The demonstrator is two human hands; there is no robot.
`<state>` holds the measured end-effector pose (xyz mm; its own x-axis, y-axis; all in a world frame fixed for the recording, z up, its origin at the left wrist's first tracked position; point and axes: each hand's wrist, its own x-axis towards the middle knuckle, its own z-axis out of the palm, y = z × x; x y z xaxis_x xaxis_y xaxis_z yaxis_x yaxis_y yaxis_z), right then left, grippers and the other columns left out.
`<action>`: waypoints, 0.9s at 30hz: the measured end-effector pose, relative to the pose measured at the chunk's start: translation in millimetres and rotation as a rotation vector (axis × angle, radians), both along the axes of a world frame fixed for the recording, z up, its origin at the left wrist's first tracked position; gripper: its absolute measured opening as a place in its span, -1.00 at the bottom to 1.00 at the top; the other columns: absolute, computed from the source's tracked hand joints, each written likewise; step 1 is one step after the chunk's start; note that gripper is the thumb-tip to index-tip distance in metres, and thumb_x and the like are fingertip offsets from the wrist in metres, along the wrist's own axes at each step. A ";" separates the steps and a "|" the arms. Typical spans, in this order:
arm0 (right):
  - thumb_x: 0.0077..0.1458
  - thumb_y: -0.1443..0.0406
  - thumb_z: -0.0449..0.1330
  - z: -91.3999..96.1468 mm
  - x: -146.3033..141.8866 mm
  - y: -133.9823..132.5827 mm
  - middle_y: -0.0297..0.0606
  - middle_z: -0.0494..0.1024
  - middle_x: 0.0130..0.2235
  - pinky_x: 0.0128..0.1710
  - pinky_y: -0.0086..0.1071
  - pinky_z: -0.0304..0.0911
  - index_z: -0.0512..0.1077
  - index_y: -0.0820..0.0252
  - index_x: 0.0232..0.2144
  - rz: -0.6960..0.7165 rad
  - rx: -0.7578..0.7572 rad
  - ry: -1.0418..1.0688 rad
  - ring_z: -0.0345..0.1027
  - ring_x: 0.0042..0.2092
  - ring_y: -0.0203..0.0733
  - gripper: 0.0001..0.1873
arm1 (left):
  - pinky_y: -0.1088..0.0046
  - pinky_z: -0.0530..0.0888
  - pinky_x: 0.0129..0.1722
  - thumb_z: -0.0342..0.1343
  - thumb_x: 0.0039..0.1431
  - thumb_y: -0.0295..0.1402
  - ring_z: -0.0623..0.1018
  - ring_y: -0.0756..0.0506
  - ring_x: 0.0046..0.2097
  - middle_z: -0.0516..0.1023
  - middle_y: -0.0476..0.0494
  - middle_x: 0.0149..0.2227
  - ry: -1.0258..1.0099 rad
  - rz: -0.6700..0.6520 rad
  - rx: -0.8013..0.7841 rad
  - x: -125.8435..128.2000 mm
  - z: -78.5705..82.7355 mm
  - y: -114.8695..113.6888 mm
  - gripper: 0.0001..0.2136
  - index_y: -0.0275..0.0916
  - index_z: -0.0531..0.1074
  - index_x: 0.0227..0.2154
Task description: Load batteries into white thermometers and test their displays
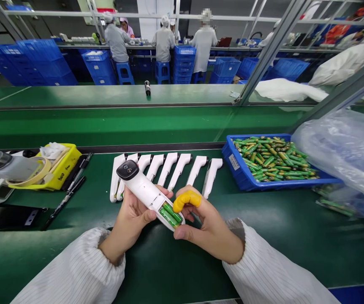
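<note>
A white infrared thermometer point(145, 192) lies slanted across my hands, its dark sensor end up and left. Its battery compartment is uncovered, and two green batteries point(170, 214) sit side by side in it. My left hand point(134, 215) is closed around the middle of the body, thumb on the near side. At the lower end, my right hand point(202, 223) grips the thermometer between thumb and fingers. A yellow finger cot point(186, 200) covers its index finger, which bends over the battery end. Behind my hands, several more white thermometers point(178, 169) lie in a row.
A blue bin point(237, 173) full of green batteries stands at right, beside clear plastic bags point(343, 147). On the left are a yellow tray point(64, 164), pens point(68, 198) and a bottle point(20, 166). A metal frame post point(270, 55) slants at right; people work beyond.
</note>
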<state>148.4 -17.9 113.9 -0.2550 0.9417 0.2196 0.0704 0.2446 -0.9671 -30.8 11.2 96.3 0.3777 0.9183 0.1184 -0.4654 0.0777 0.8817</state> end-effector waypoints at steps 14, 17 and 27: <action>0.03 0.14 0.26 -5.5 -6.1 -4.3 -0.41 0.26 -0.40 -0.46 -0.49 0.20 0.18 0.16 -0.34 0.208 -0.474 0.231 0.18 -0.42 -0.39 -0.66 | 0.40 0.54 -0.14 0.23 0.09 -0.42 0.55 -0.09 -0.05 0.55 -0.10 -0.12 -0.015 -0.071 0.034 -4.0 -5.2 2.2 -0.15 0.14 -0.25 0.24; 0.07 0.16 0.21 -7.2 -4.6 -4.1 -0.39 0.26 -0.40 -0.44 -0.45 0.20 0.20 0.19 -0.33 0.183 -0.438 0.100 0.17 -0.42 -0.37 -0.72 | 0.39 0.54 -0.11 0.22 0.10 -0.44 0.54 -0.10 -0.03 0.55 -0.10 -0.11 -0.002 -0.061 0.041 -4.8 -7.3 3.7 -0.15 0.14 -0.26 0.24; 0.02 0.19 0.23 -17.9 -6.4 0.3 -0.42 0.23 -0.43 -0.47 -0.46 0.14 0.20 0.18 -0.39 0.087 -0.396 0.039 0.13 -0.45 -0.38 -0.73 | 0.35 0.55 -0.11 0.22 0.10 -0.45 0.55 -0.10 -0.05 0.54 -0.09 -0.12 0.056 -0.028 0.115 -3.3 -5.5 4.6 -0.20 0.10 -0.20 0.20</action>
<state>142.0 -17.6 95.9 -0.3362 0.9306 -0.1449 0.0272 -0.1442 -0.9892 -34.1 15.7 90.7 0.4123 0.8887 0.2006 -0.4146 -0.0131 0.9099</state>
